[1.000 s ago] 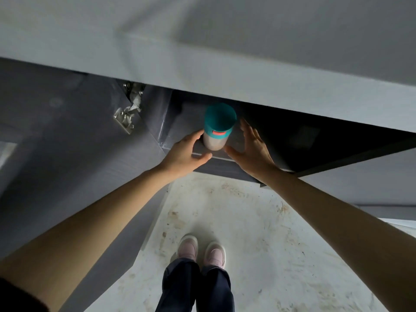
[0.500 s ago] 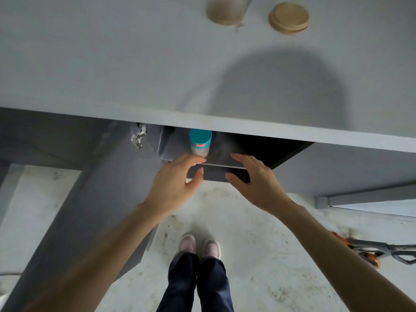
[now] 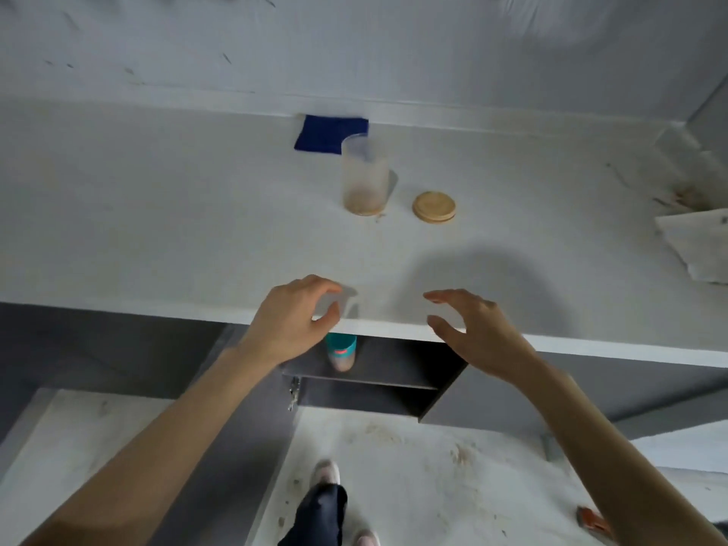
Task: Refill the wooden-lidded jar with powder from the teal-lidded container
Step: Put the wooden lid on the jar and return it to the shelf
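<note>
Seeing both hands, left hand [image 3: 293,323] and right hand [image 3: 478,333], apart and holding nothing, I worry the open jar [image 3: 364,175] beyond them gets knocked over reaching forward.

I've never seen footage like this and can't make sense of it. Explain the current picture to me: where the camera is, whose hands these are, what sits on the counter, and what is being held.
There is no machine here. A person wears a wide-angle camera on the head, so you look down along both bare arms to their feet on the floor. The left hand and right hand hang over the front edge of a white counter, fingers loosely curled, and hold nothing. On the counter stands a clear jar, open, with only a little brownish residue at the bottom. Its wooden lid lies flat to its right. A blue cloth lies behind the jar. Under the counter, in an open cupboard, stands the teal-lidded container, partly hidden by the counter edge.
</note>
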{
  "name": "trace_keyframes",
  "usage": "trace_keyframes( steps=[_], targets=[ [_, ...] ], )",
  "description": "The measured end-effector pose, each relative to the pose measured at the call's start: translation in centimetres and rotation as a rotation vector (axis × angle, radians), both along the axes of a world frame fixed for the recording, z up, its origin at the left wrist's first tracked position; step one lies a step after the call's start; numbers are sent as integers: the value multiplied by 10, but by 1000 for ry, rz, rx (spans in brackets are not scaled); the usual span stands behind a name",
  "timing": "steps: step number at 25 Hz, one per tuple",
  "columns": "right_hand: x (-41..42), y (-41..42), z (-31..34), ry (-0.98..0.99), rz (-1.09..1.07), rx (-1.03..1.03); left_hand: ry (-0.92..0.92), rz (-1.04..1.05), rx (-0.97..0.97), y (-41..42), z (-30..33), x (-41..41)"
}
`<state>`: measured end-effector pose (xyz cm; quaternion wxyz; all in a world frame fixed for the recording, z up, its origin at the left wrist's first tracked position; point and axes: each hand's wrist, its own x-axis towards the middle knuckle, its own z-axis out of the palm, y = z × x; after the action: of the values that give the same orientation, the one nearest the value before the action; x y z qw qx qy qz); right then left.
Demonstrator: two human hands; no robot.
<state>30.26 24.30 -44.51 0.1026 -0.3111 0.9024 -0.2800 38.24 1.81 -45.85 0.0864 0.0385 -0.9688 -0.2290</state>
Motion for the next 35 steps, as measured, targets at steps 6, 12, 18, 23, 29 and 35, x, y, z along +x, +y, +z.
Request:
trace_keyframes(
  steps=[6, 12, 18, 23, 29, 35],
  targets=[
    [-56, -29, 13, 77, -13, 68, -12, 6, -4, -43, 8, -52],
    [-130, -68, 15, 22, -66, 147, -37, 39, 130, -98, 6, -122],
    [-188, -88, 2, -44, -183, 214, -19, 21, 259, -126, 2, -181],
    [-224, -103, -23, -154, -358, 215, -118, -66, 503, -117, -9, -215],
    [-252, -116, -37, -171, -355, 393, -66, -155, 657, -109, -6, -242],
    [-273, -107, -41, -183, -285, 519, -27, -175, 694, -104, -14, -260]
  ],
)
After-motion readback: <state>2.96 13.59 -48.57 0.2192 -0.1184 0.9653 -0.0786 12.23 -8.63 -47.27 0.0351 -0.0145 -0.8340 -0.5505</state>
